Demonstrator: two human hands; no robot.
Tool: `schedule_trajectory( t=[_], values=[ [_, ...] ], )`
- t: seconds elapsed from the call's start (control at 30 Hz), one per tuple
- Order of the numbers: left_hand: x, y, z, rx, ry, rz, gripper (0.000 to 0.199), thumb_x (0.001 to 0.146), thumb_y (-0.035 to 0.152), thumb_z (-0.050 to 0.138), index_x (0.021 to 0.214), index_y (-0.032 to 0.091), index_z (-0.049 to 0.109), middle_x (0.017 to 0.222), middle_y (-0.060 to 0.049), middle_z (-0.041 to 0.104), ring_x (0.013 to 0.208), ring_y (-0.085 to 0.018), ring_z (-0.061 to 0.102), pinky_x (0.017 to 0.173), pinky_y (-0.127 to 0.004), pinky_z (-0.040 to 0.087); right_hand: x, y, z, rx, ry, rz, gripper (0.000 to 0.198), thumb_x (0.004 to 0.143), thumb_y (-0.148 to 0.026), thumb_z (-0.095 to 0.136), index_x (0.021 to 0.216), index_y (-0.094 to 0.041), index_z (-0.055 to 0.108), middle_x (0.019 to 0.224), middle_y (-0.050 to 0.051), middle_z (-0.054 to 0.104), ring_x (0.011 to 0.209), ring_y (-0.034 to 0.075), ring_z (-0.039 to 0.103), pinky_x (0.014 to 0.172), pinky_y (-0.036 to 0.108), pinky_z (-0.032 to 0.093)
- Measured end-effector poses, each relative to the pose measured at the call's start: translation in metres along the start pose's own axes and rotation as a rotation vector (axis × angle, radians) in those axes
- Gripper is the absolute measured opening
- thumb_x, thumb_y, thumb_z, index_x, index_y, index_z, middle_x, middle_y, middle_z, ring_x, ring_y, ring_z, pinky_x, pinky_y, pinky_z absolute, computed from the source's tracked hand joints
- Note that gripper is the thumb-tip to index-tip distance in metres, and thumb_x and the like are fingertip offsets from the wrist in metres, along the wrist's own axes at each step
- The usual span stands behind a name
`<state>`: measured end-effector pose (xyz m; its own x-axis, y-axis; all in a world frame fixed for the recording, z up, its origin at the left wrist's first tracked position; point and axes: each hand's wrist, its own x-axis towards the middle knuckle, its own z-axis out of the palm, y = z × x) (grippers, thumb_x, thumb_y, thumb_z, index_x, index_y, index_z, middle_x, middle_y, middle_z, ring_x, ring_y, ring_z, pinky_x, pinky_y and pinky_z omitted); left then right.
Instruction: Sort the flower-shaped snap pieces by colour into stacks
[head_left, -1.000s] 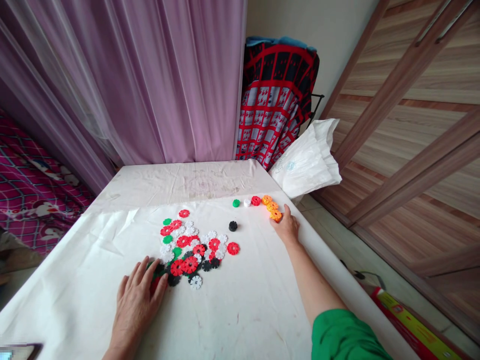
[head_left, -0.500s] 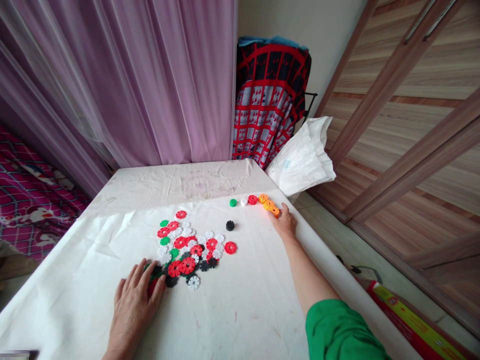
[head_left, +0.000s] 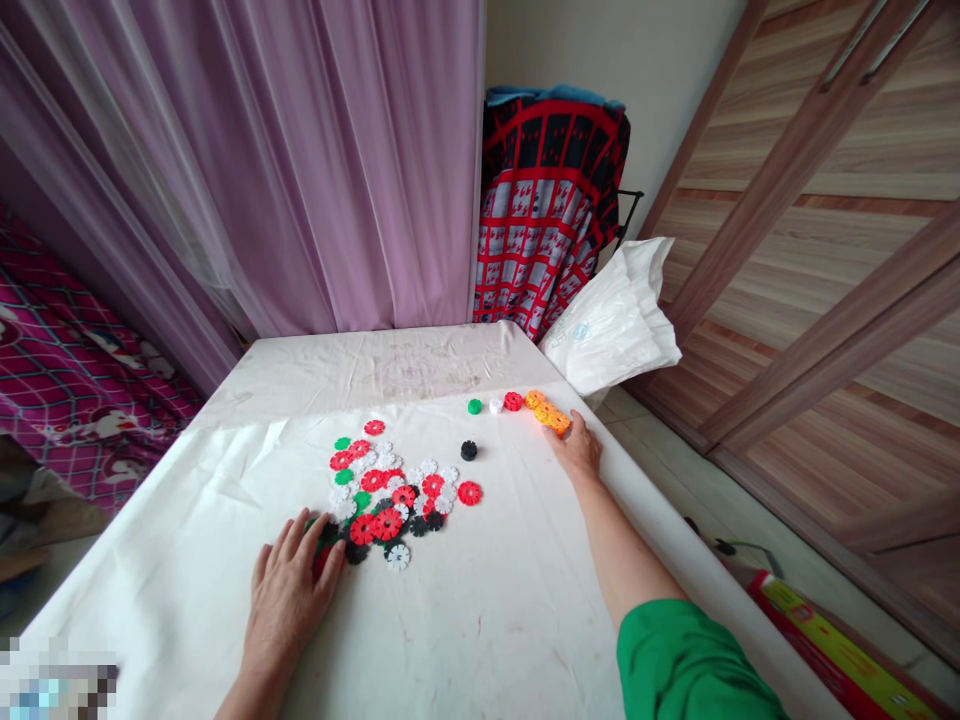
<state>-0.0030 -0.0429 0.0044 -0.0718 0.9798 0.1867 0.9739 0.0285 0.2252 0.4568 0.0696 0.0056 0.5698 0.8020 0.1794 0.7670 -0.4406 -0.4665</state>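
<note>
On the white-covered table lies a loose pile of notched plastic discs (head_left: 388, 524) in red, white, green and black. My left hand (head_left: 289, 588) rests at the pile's near left edge, fingers spread over a few red, green and dark discs that it partly hides. At the right edge of the table, my right hand (head_left: 579, 450) has its thumb and forefinger around an orange disc (head_left: 559, 424), which touches other orange discs (head_left: 544, 412). Left of these, in a row, are red discs (head_left: 513, 401), a white stack (head_left: 496, 406) and a green stack (head_left: 474, 406).
A small black stack (head_left: 469, 450) stands between the pile and the row. Beyond the table's right corner is a white plastic bag (head_left: 615, 320). Purple curtains (head_left: 360, 180) hang behind, and a wooden wardrobe (head_left: 810, 260) is on the right.
The view has shifted slightly, moving the scene a little rightward. My right hand stays at the orange discs, its fingers slightly changed; my left hand remains at the pile's edge.
</note>
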Motion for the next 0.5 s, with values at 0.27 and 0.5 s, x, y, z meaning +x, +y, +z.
schedule_trajectory(
  t=[0.27, 0.5],
  values=[
    [-0.001, 0.005, -0.001, -0.031, 0.002, -0.016, 0.050, 0.094, 0.048, 0.039, 0.135, 0.025, 0.056, 0.151, -0.009, 0.049, 0.143, -0.026, 0.037, 0.118, -0.049, 0.024, -0.038, 0.003, 0.002, 0.115, 0.132, -0.022, 0.061, 0.084, -0.037, 0.052, 0.138, -0.010, 0.046, 0.127, 0.019, 0.063, 0.119, 0.033, 0.055, 0.101, 0.045, 0.041],
    [0.001, 0.009, -0.005, -0.027, -0.033, -0.024, 0.057, 0.095, 0.051, 0.033, 0.140, 0.021, 0.052, 0.154, -0.011, 0.044, 0.145, -0.028, 0.035, 0.120, -0.050, 0.021, -0.116, -0.023, 0.004, 0.157, -0.019, -0.428, 0.031, 0.085, -0.023, 0.047, 0.107, -0.020, 0.069, 0.115, 0.010, 0.070, 0.110, 0.025, 0.061, 0.101, 0.038, 0.044]
  ],
)
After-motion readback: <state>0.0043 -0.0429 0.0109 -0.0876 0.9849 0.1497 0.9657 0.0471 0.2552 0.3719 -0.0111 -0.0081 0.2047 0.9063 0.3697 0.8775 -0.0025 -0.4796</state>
